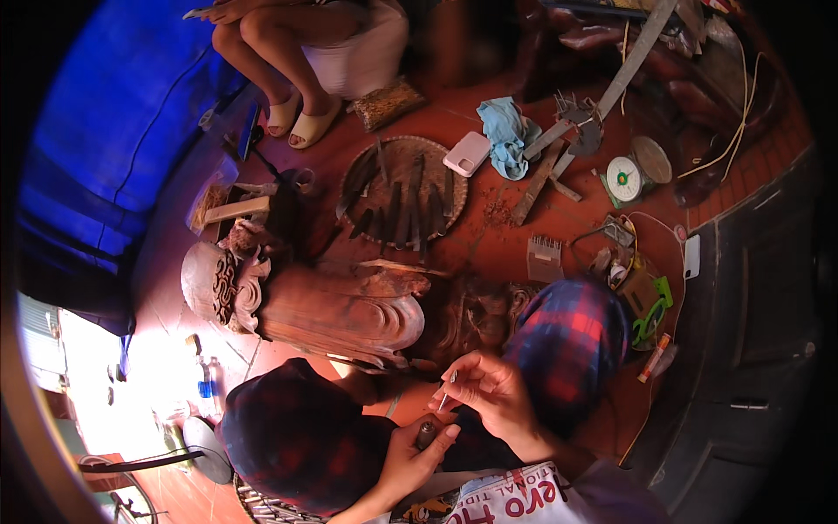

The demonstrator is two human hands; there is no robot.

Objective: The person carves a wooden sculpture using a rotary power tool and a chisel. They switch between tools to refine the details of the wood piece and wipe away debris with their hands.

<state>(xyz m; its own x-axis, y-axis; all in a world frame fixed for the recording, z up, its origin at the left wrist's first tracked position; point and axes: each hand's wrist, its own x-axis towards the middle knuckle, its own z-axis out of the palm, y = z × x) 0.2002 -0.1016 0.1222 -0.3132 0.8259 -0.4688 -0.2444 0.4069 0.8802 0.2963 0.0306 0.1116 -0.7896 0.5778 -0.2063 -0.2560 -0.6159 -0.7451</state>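
At the far left, well beyond the left hand, a blue sheet (pixel 96 148) is hanging, and a clear bottle with a blue band (pixel 206 386) is standing nearer on the bright floor. The person's plaid-covered left knee (pixel 292 437) is rising just left of the left hand. Well ahead of the hands, someone's pale slippers (pixel 312 124) are resting on the red floor. Nearer, the large reddish wood carving (pixel 336 306) is lying ahead and to the left of both hands, apart from them, its rounded pale end pointing left. Beyond it, a round woven tray (pixel 400 155) is holding dark, slender tools. The left hand (pixel 408 463) is curling around a dark, rounded handle (pixel 425 434), its end facing up. Just ahead and to the right, the right hand (pixel 499 402) is pinching a thin metal rod (pixel 446 393) between thumb and fingertips, near the handle; whether the two are touching cannot be told. Far ahead of the right hand, a light-blue cloth (pixel 504 135) is lying crumpled. The plaid right knee (pixel 576 349) is rising beside the right hand, with a round-dialled scale (pixel 624 179) standing farther off.
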